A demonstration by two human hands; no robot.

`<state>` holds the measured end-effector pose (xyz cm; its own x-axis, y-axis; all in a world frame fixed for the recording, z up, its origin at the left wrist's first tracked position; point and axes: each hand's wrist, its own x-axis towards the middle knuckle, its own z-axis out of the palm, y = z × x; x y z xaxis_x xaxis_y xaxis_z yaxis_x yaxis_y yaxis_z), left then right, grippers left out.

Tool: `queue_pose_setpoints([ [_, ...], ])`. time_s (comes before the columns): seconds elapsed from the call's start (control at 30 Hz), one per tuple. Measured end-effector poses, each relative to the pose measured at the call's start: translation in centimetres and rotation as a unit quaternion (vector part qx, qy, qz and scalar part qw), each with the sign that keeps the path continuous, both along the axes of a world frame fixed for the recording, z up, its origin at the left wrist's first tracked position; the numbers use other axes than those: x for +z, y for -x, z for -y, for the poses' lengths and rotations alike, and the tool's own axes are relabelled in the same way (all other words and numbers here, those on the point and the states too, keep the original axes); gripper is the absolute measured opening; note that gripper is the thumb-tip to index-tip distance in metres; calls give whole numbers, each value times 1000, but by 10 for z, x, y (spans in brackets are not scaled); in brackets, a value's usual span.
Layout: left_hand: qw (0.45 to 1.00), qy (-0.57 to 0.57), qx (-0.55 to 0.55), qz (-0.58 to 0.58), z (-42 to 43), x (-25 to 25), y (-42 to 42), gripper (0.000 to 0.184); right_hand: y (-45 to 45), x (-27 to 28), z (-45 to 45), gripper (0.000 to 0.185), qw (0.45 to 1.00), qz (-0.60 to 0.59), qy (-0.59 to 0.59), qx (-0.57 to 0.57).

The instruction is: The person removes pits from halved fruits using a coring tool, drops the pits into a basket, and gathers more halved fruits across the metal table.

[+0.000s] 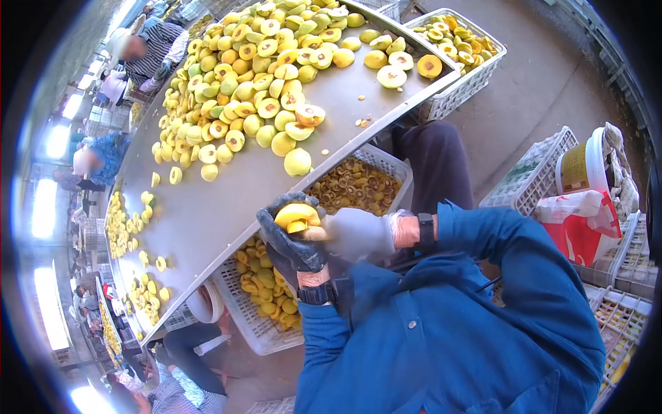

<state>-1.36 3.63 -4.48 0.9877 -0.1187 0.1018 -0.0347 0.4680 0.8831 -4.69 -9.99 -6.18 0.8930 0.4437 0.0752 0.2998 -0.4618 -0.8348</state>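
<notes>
My left hand [293,238], in a dark rubber-coated glove, cups a yellow peach half [297,215] just off the table's near edge. In a pale glove smeared by motion, my right hand [360,234] grips a short tool with a light wood-coloured handle [315,234]. The tool's working end meets the fruit and is hidden there. On the metal table [227,190] beyond my hands lies a large heap of halved peaches [255,76], many with the brown pit side showing.
Under the table edge stand a crate of cut-out pit pieces [358,183] and a crate of yellow peach halves [265,283]. Another full crate [458,41] is at the far right corner. A white bucket [583,165] and a red-and-white bag [579,221] sit at right. Other people [155,52] work along the left.
</notes>
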Motion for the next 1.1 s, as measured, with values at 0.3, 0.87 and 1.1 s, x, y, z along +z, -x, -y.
queue_pose_setpoints([
  [0.3,992,-37,87,-83,15,-3,19,45,-11,-25,-2,25,993,85,81,-19],
  [0.87,888,-443,20,-119,-136,-177,93,34,-17,-190,58,36,959,-48,280,-24],
  [1.1,823,-494,226,-168,-233,-185,158,40,10,-180,44,36,936,-74,302,163],
])
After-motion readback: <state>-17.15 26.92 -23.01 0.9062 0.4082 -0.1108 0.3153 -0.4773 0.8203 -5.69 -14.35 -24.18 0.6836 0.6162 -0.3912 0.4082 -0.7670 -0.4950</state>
